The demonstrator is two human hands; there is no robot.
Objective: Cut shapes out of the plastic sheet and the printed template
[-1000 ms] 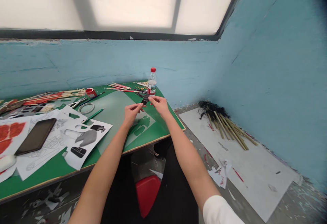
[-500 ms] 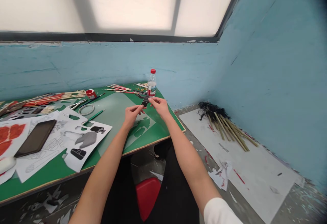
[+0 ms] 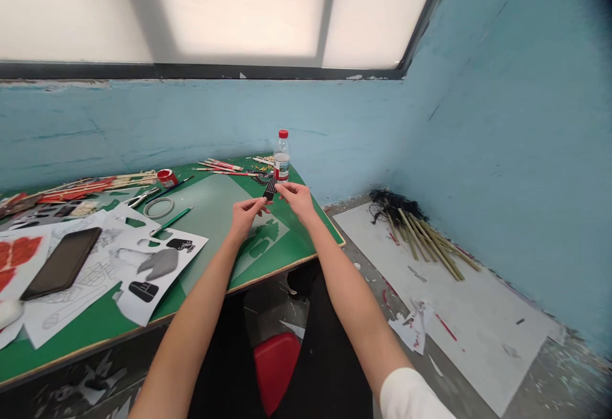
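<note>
Both hands meet above the right end of the green table (image 3: 268, 264). Between them is a small black ribbed piece (image 3: 270, 188), held a little above the tabletop. My left hand (image 3: 246, 213) pinches its near end with thumb and fingers. My right hand (image 3: 297, 199) pinches it from the right side. A clear water bottle (image 3: 282, 158) with a red cap stands just behind the piece, near the table's far right corner. A pale stencil sheet with green cut-outs (image 3: 261, 237) lies under my hands.
On the table lie paper cut-outs (image 3: 153, 266), a dark phone (image 3: 61, 263), a green pen (image 3: 172, 218), a ring of tape (image 3: 159, 207), scissors (image 3: 143, 196), a red pot (image 3: 167, 176) and red sticks (image 3: 224, 166). Bamboo sticks (image 3: 430, 240) lie on floor sheeting at right. A red stool (image 3: 275, 361) sits below.
My hands keep the same pinch on the black piece. The view has drifted slightly, so the table items sit a little further left.
</note>
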